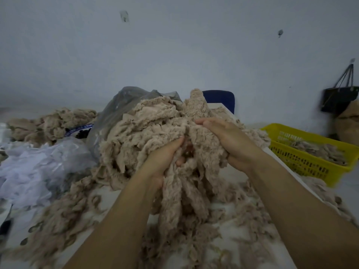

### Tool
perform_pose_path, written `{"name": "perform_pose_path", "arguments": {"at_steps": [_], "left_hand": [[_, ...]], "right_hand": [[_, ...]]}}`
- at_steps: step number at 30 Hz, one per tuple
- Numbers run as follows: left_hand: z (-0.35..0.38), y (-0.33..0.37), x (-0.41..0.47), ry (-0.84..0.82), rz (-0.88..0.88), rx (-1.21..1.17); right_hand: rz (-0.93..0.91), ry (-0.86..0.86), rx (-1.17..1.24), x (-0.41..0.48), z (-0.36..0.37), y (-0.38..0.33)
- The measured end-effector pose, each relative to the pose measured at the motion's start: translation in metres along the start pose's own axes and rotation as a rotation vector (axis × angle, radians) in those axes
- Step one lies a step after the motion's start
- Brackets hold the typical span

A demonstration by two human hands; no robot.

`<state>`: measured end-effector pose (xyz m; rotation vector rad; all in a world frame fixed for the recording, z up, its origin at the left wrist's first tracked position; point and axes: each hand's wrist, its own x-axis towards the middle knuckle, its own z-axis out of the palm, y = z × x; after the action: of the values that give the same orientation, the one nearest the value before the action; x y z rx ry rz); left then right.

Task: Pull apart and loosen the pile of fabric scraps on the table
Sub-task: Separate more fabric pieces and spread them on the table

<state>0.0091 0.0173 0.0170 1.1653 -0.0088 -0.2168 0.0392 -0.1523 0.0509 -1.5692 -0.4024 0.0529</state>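
Clutching one clump of the beige fluffy fabric-scrap pile (143, 131) on the white worktop (114, 199), left grip (165, 158) and right grip (229, 140) seem midway: loosened strands (58, 216) lie nearer than both, and a dense mound remains beyond.

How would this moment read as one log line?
left hand: grips beige fuzzy fabric scrap pile | right hand: grips same pile | state: clumped
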Motion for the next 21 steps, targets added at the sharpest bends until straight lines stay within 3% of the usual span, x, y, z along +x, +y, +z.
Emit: {"name": "perform_pose_path", "arguments": {"at_steps": [3, 7, 10, 13, 15, 18, 21], "left_hand": [[0.004, -0.002, -0.001, -0.191, -0.074, -0.138], [0.001, 0.003, 0.009, -0.05, -0.038, -0.406], [-0.016, 0.012, 0.015, -0.067, -0.077, -0.681], [-0.048, 0.023, 0.014, -0.027, -0.015, -0.76], [-0.06, 0.027, 0.007, -0.089, -0.028, -0.774], [-0.053, 0.028, 0.003, -0.084, -0.045, -0.301], [-0.023, 0.027, -0.004, 0.11, 0.017, 0.203]], "right_hand": [[-0.007, -0.065, 0.001, -0.006, 0.007, 0.001], [-0.016, -0.147, -0.185, -0.021, 0.016, 0.022], [0.02, -0.016, -0.246, -0.032, 0.003, 0.044], [0.169, 0.235, -0.183, -0.041, -0.033, 0.06], [0.243, 0.279, -0.297, -0.044, -0.05, 0.065], [0.229, 0.181, -0.435, -0.037, -0.046, 0.058], [0.154, 0.172, -0.037, -0.022, -0.028, 0.025]]}}
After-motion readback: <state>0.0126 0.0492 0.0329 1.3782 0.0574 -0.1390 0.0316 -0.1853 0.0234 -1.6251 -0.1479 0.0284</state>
